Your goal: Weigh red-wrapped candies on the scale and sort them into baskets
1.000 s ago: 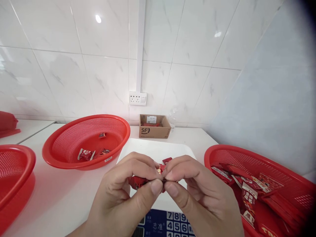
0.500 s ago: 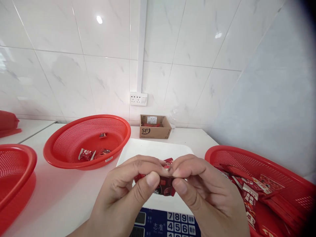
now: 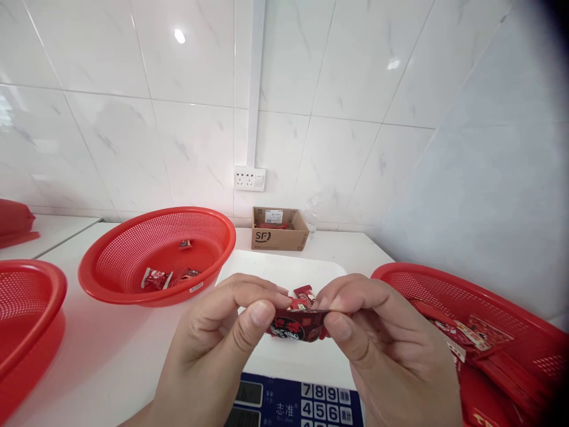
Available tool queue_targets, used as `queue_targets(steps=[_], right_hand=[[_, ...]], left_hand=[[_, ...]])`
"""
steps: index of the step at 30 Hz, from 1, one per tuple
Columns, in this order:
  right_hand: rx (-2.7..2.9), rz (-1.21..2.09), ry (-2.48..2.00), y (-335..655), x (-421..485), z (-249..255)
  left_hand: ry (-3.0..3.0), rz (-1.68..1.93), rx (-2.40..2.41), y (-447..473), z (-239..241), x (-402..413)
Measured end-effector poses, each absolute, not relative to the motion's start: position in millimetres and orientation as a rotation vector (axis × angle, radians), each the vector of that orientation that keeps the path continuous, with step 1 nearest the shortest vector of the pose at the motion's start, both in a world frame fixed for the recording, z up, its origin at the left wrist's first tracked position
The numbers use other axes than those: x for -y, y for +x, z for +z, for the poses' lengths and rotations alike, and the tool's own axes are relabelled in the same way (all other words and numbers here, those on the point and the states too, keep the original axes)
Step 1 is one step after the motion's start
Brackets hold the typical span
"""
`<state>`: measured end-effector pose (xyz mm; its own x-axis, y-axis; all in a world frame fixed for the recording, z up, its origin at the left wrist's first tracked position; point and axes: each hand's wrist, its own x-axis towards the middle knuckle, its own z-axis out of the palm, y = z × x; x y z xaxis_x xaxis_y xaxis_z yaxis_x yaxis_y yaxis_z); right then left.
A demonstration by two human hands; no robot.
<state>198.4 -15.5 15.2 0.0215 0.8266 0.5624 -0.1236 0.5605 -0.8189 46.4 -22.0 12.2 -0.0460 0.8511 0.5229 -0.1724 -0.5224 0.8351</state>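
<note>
My left hand (image 3: 226, 332) and my right hand (image 3: 382, 338) pinch the two ends of the top edge of a dark red printed snack packet (image 3: 302, 326) between thumbs and fingers. The edge is stretched nearly straight between them. Just beyond it, small red wrapped packets (image 3: 304, 293) show, partly hidden by the fingers; I cannot tell whether they touch the held packet. Below is a weighing scale with a white pan (image 3: 284, 264) and a blue keypad panel (image 3: 284, 403).
A red perforated basket (image 3: 115, 249) with a few small packets stands at the left. Another red basket (image 3: 31, 270) is at the left edge. At the right, a red basket (image 3: 427, 273) holds several red packages. A cardboard box (image 3: 284, 239) stands by the tiled wall.
My hands have moved slightly apart, drawing the packet's top edge straighter. More of its printed front and the small red packets beyond now show.
</note>
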Motion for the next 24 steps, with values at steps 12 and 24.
queue_targets(steps=[12, 24], right_hand=[[1.453, 0.637, -0.785, 198.6, 17.6, 18.1], [1.609, 0.587, -0.840, 202.8, 1.9, 15.5]], left_hand=[[1.484, 1.508, -0.763, 43.7, 16.3, 21.0], [1.519, 1.534, -0.925, 43.6, 10.5, 9.3]])
